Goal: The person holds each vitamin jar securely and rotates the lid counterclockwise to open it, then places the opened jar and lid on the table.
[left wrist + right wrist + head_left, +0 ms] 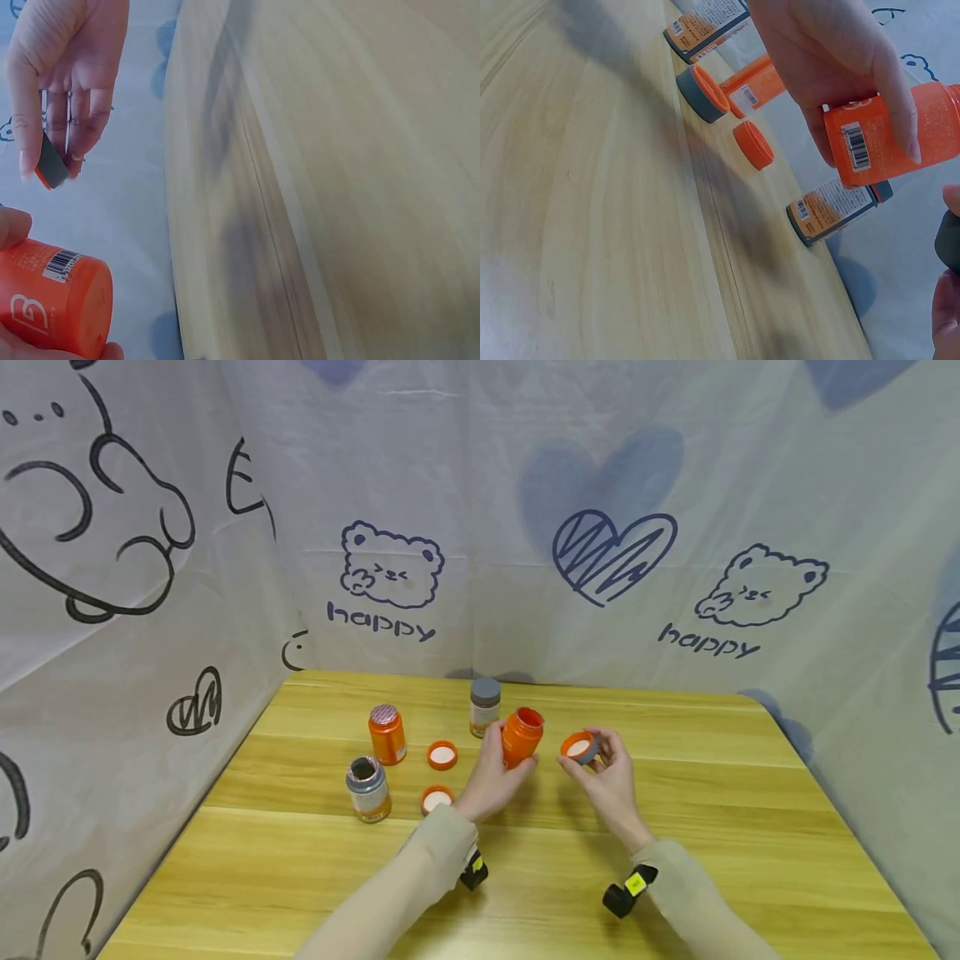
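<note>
Held bottle point(521, 739) left of held cap point(580, 748)

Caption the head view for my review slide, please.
Above a wood-grain table, the left hand grips an uncapped orange bottle while the right hand holds a grey-and-orange cap.

A pale cloth backdrop point(480, 643) hangs behind a table point(750, 793) with a yellowish wood-grain top, its planks running from side to side and its far corners rounded. Creases cross the fabric, which also encloses the left and right sides. Printed on the back are two cloud-edged bears point(393, 565), each above the word "happy", a scribbled outline heart point(615, 557) and solid blue hearts point(860, 381). Bold black line drawings point(127, 609) cover the left side. Soft light leaves a faint sheen on the tabletop.
</note>
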A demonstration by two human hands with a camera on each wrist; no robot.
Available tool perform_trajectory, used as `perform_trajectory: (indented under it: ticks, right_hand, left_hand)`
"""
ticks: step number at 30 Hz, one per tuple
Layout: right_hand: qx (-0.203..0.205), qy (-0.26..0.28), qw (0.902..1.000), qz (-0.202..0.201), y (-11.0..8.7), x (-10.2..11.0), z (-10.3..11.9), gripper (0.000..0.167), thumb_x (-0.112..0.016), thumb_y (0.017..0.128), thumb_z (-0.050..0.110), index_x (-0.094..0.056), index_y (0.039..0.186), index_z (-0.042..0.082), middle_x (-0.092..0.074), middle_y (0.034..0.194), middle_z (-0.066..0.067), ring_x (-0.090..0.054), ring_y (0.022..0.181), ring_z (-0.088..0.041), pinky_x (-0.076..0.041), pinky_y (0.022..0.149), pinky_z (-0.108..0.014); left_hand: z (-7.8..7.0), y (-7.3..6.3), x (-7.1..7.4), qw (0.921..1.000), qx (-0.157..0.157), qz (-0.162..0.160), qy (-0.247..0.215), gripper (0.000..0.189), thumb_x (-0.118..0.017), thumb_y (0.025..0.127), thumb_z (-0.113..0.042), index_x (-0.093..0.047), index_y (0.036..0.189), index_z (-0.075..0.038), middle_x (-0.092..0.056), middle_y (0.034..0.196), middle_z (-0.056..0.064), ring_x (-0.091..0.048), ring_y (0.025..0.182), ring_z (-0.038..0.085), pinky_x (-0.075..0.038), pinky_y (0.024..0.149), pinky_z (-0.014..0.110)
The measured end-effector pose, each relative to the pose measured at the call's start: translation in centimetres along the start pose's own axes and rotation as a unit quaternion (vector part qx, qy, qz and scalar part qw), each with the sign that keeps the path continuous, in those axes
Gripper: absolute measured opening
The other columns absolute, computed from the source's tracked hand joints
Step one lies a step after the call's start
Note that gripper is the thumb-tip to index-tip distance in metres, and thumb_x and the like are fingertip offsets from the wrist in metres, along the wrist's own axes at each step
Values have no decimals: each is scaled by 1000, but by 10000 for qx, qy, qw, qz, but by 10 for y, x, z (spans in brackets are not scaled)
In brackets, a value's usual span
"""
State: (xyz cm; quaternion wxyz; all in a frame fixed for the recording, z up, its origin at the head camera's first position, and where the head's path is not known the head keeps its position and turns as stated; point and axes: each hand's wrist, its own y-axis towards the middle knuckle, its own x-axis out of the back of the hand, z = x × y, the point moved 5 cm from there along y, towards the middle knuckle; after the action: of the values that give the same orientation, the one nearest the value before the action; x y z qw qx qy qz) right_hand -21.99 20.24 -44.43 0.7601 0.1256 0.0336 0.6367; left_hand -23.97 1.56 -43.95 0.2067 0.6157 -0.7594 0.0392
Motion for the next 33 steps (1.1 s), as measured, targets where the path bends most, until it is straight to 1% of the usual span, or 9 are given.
perform_trajectory:
  ticks: [5,10,14,18,21,25,28,30,33]
  right_hand:
    - [-157,-79,9997,-143,2,0,-4,58,-79,83,0,-49,132,-2,-59,129,-20,-61,105,-4,-49,88,-11]
    - [-316,144,9993,-154,5,-2,-10,59,-77,83,-4,-44,132,-6,-51,128,-17,-63,96,3,-51,83,-13]
    - [-496,274,9980,-273,7,-3,-14,59,-76,83,-6,-42,132,-7,-46,127,-13,-64,94,4,-52,79,-11]
    - [-672,272,9965,-424,8,-3,-17,58,-76,83,-5,-42,131,-5,-46,125,-12,-63,93,3,-52,77,-11]
    - [-822,124,9951,-535,8,-3,-21,60,-77,83,-3,-45,133,-4,-49,126,-14,-61,94,0,-50,77,-10]
    - [-1098,-219,9918,-613,9,-3,-26,66,-79,83,3,-47,141,-1,-53,131,-20,-57,102,-13,-46,77,-8]
    - [-1360,-399,9881,-593,11,-2,-31,68,-78,85,8,-46,144,-1,-53,136,-20,-55,110,-21,-43,77,-8]
    - [-1531,-481,9854,-575,12,-1,-35,67,-78,86,11,-47,145,-1,-54,138,-20,-54,113,-24,-42,76,-7]
    - [-1718,-547,9821,-549,12,-1,-42,64,-77,87,13,-49,142,-3,-56,137,-21,-54,114,-24,-42,76,-7]
  left_hand:
    - [3,5,-1,9999,-3,-88,-106,59,-67,94,-21,-36,143,-6,-50,136,17,-55,124,31,-43,109,50]
    - [4,9,-3,9998,4,-120,-166,58,-68,95,-21,-37,142,-7,-52,136,16,-55,124,31,-44,109,50]
    - [4,11,-5,9995,182,-212,-112,59,-70,94,-23,-38,142,-9,-55,135,16,-53,126,31,-43,109,50]
    - [4,12,-6,9987,383,-347,43,61,-72,92,-24,-41,142,-11,-57,133,16,-50,126,33,-42,110,51]
    - [4,14,-7,9984,389,-405,85,60,-73,91,-24,-43,141,-10,-60,133,17,-51,125,34,-42,110,52]
    - [6,17,-10,9985,332,-426,-3,58,-73,91,-21,-44,139,-8,-61,131,17,-56,124,34,-44,109,51]
    - [8,19,-13,9986,283,-450,-31,58,-73,90,-19,-44,138,-6,-61,131,18,-59,122,33,-45,109,49]
    - [10,20,-14,9985,261,-479,0,58,-73,90,-19,-44,137,-4,-59,131,18,-59,122,33,-45,109,49]
    - [12,20,-17,9978,365,-525,181,59,-74,90,-21,-44,138,-3,-56,129,19,-56,122,34,-43,109,51]
